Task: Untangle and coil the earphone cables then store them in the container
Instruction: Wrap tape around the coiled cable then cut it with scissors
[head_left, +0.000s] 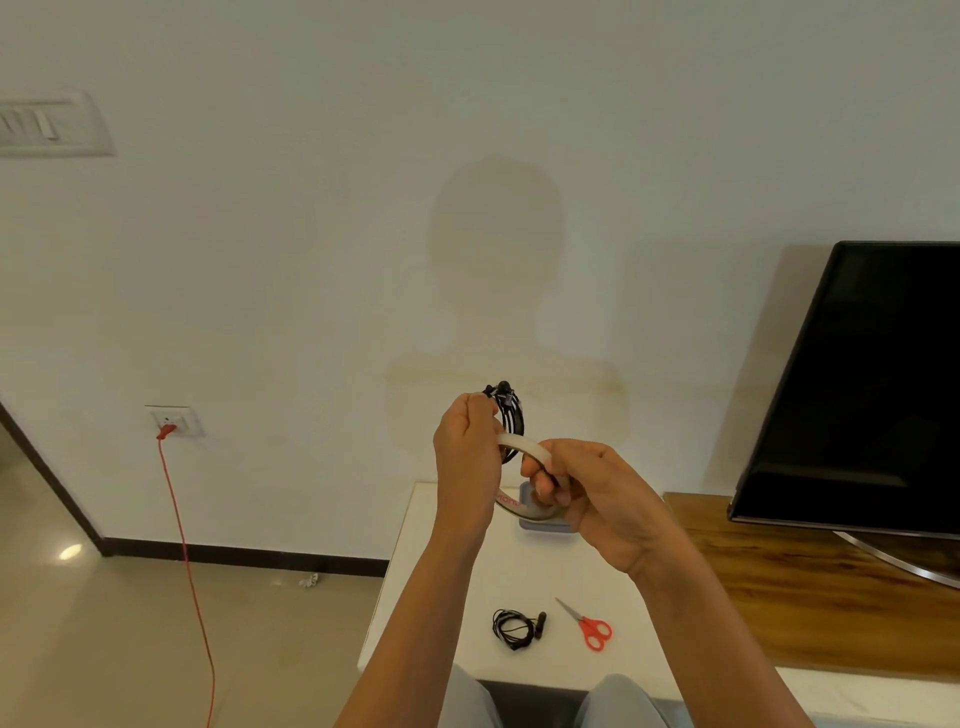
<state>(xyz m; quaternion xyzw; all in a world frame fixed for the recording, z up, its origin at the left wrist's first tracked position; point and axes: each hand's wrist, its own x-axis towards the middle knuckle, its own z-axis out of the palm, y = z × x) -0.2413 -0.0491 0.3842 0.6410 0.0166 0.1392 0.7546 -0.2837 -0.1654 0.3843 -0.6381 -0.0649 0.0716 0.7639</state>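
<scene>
Earphone cable (514, 630), wound into a black coil, lies on the white desk (545, 571) close to the person and well below both hands. Red-handled scissors (591, 627) lie just beside it on the right. Higher up, the left hand (467, 457) pinches a second black coil (511, 415) at its fingertips. The right hand (597, 493) grips a tape roll (519, 446) that touches this coil. Behind the hands, a grey container (545, 527) stands on the desk.

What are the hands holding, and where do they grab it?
The left hand grips the earphone coil by its side. The right hand holds the tape roll, fingers hooked through its hole.
</scene>
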